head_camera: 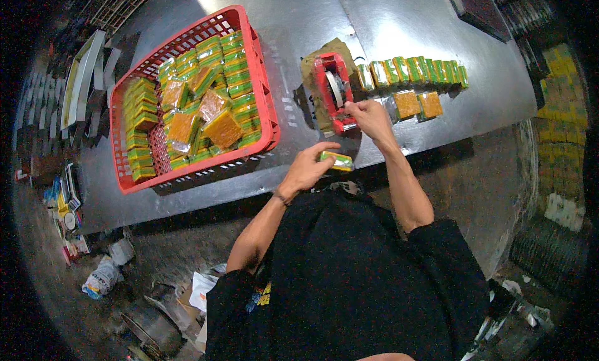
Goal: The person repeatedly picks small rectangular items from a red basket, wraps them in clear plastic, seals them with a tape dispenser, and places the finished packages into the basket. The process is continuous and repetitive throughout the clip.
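Observation:
My left hand (309, 165) holds a wrapped layered cake piece (338, 161), green and yellow, on its edge near the table's front. The fingers of my right hand (369, 118) are pinched together at the red tape dispenser (347, 78), close to its cutting end; whether tape is between them cannot be made out. A roll of tape (334, 89) sits inside the dispenser, which stands on a brown cloth (314, 66). Right of it, a row of wrapped cake pieces (412, 70) stands on edge. Two orange-topped pieces (406, 104) lie flat in front of that row.
A red plastic basket (266, 94) filled with similar cake pieces stands at the left on the metal table (299, 15). Metal trays (84, 80) are stacked beyond the table's left end. A dark box-like object (482, 10) is at the far right corner. Bags (103, 277) lie below at left.

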{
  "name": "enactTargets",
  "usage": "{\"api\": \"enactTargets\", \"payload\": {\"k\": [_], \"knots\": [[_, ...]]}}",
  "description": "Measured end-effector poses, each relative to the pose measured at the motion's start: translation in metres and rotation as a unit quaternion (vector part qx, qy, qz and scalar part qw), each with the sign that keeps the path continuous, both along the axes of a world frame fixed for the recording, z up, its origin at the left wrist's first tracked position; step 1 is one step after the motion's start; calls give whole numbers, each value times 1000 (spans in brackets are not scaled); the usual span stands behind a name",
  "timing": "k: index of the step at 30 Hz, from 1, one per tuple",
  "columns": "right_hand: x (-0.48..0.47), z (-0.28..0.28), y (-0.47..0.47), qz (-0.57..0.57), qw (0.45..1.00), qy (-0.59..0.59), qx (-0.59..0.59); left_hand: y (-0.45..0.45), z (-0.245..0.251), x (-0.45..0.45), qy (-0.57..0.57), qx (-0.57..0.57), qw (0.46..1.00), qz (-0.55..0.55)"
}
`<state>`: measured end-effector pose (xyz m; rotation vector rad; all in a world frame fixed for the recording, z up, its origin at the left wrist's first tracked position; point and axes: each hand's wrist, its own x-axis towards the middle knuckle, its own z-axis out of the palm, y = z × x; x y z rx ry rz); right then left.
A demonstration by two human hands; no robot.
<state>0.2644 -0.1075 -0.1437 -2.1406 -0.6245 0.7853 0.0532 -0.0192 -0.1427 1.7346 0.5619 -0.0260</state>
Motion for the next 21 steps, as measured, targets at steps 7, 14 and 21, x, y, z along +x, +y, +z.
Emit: {"api": "enactTargets", "payload": {"k": [7,14,21], "knots": [[-18,12,-8,-26,974,-156,165,6,-11,35,92,91,987,-92],[-53,-7,-51,-64,974,-164,144,4,-27,33,20,146,986,-75],[-43,-14,-61,5,971,-210,117,12,-21,28,5,118,990,-79]]}}
